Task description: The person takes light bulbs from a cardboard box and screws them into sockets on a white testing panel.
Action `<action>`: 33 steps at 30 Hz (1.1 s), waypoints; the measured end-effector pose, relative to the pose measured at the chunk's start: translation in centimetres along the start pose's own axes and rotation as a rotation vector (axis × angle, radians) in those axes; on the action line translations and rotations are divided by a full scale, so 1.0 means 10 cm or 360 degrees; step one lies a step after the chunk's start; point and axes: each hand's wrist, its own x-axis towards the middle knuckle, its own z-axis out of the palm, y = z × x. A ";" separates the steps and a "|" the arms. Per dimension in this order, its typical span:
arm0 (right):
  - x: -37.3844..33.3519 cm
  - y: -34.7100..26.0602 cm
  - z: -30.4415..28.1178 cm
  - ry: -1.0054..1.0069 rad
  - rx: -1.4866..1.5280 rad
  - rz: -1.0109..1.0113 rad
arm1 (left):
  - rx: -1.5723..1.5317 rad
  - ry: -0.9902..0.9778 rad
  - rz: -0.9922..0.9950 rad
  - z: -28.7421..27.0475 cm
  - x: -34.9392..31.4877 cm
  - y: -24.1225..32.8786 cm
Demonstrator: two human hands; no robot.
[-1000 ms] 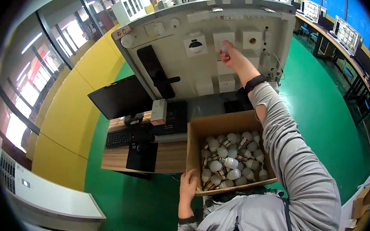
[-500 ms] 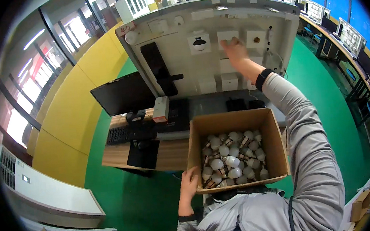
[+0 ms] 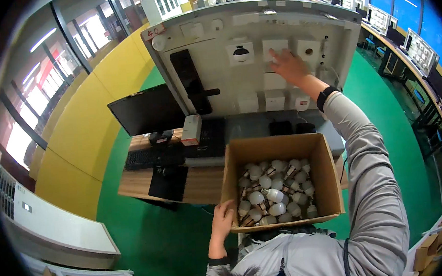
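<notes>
An open cardboard box (image 3: 334,179) full of white light bulbs (image 3: 275,194) rests against my front, below the upright panel. My left hand (image 3: 222,221) grips the box's near left edge, its fingers partly hidden by the cardboard. Reaching up to the white panel (image 3: 216,76), my right hand (image 3: 291,67) is at a square white fixture (image 3: 275,45), fingertips at its lower edge. Those fingers are blurred, and whether anything is between them does not show. Beside this fixture are a white unit with a dark half-round window (image 3: 240,53) and another with a round socket (image 3: 309,51).
A black door lock (image 3: 191,81) with a jutting handle is mounted on the panel's left. On the desk (image 3: 203,183) stand a monitor (image 3: 147,110), a keyboard (image 3: 145,159) and a small white box (image 3: 191,130). More workstations (image 3: 417,47) line the right side.
My right hand has shifted slightly right and down from the square fixture. My left hand still holds the box edge. The view has tilted slightly.
</notes>
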 end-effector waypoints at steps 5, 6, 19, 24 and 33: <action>0.22 -0.15 -0.32 -0.0356 0.0336 0.0731 | -0.0127 -0.0016 -0.0039 0.01 0.02 -0.09; 0.22 -0.17 -0.28 -0.0328 0.0369 0.0746 | -0.0079 -0.0011 -0.0036 0.00 0.01 -0.08; -0.06 -0.10 -0.03 0.0070 -0.0015 0.0144 | 0.0033 0.0002 0.0011 -0.02 0.02 0.08; -0.06 -0.05 0.02 0.0058 0.0023 0.0092 | 0.0002 0.0006 -0.0040 -0.01 0.00 0.05; 0.34 -0.22 -0.16 -0.0229 0.0335 0.1111 | 0.0048 -0.0036 0.0049 -0.03 0.05 0.09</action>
